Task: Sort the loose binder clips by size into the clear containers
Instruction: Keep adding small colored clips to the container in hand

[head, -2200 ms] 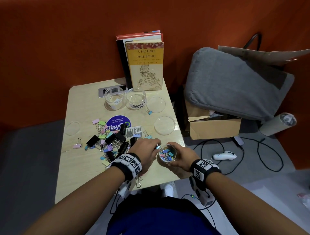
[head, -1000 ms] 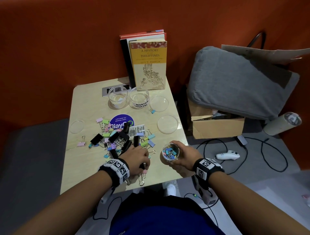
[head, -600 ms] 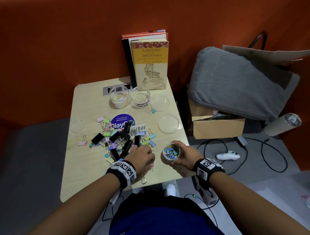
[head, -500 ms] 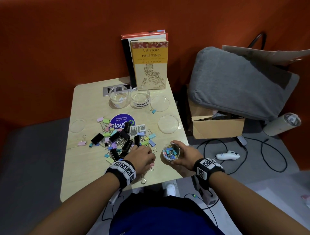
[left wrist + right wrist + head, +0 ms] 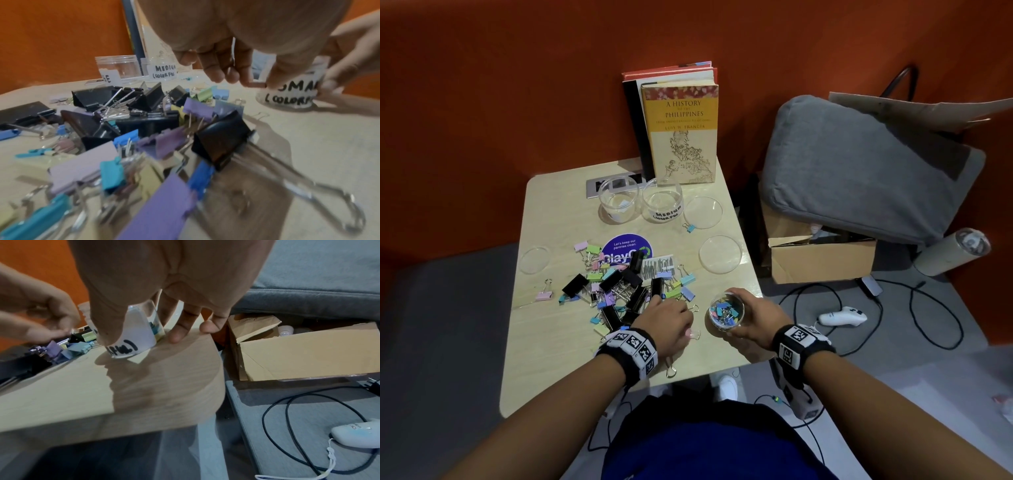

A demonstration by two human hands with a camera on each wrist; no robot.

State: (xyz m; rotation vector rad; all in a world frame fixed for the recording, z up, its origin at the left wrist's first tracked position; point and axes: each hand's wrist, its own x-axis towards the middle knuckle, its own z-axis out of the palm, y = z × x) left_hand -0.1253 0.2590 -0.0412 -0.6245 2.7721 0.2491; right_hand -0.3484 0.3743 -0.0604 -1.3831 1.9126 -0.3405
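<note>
left hand (image 5: 666,320) pinches a small pink clip (image 5: 256,84), just left of the small-clip jar (image 5: 726,313), which the right hand (image 5: 758,317) grips upright at the worktop's (image 5: 544,329) near right edge; jar mouth lies rightward, left hand nearer the pile (image 5: 619,287)

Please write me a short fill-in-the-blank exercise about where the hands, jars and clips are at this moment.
1. The right hand grips the clear jar whose label begins with the word ____.
2. The left hand pinches a small ____-coloured clip.
3. Behind the clip pile, the jar labelled "Medium" holds ____ clips.
4. The standing book is titled A History of the ____.

Missing words: small; pink; no; Philippines
</note>
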